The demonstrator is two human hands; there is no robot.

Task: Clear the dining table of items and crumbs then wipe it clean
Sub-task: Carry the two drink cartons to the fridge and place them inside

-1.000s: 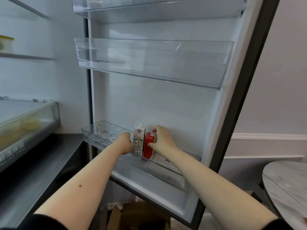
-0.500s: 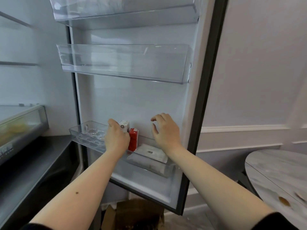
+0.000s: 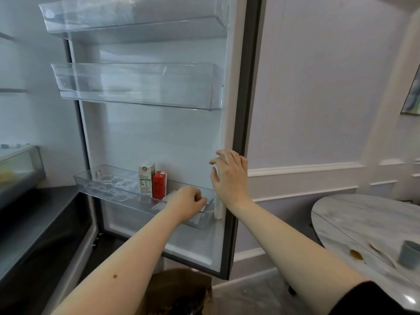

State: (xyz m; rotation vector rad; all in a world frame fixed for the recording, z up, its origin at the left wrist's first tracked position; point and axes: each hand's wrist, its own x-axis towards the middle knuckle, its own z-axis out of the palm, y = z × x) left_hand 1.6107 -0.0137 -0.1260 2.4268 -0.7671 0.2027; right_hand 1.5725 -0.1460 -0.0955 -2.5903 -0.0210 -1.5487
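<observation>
Open fridge door (image 3: pixel 172 142) beside marble table (image 3: pixel 354 221) — right hand (image 3: pixel 229 176) fingers spread, left hand (image 3: pixel 186 202) curled, grasp unclear.

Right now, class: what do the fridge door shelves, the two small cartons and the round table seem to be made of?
Door shelves: clear glossy plastic, see-through. White carton and red carton: printed coated paperboard, folded tops. Table: grey veined marble or an imitation, polished, reflecting light.
</observation>
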